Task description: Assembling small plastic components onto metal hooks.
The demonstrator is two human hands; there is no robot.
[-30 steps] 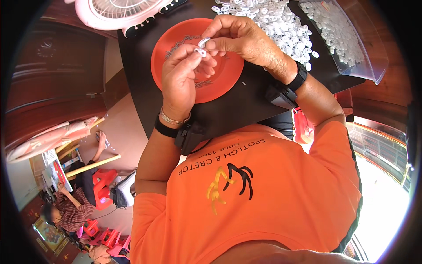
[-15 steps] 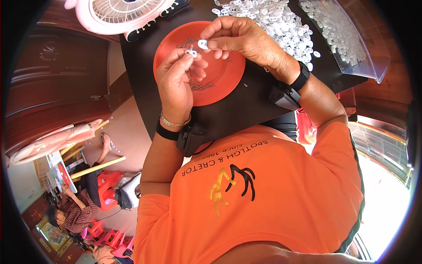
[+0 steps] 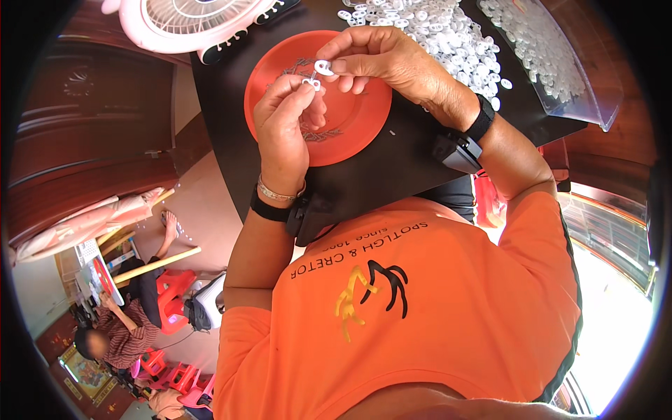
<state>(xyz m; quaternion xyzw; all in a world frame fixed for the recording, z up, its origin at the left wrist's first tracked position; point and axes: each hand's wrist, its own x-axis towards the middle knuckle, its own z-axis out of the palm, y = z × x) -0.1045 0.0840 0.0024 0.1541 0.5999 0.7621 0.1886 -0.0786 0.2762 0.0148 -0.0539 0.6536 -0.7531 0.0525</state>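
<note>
Over an orange round plate [image 3: 353, 122] on a black table [image 3: 392, 164], my left hand [image 3: 283, 129] pinches a tiny white piece [image 3: 310, 83] with a thin wire between thumb and forefinger. My right hand [image 3: 381, 59] holds a small white ring-shaped plastic part [image 3: 324, 67] just above it; the two parts almost touch. Thin metal wire bits [image 3: 318, 133] lie on the plate. Both wrists wear black bands.
A heap of white plastic rings [image 3: 437, 28] lies behind the plate, with a clear bag of more [image 3: 549, 52] at the right. A pink fan [image 3: 185, 21] stands at the table's back left. Another person [image 3: 115, 329] sits at lower left near red stools.
My two hands have stayed over the plate and the right hand's white ring has come closer to the piece in my left fingers. The view has shifted slightly.
</note>
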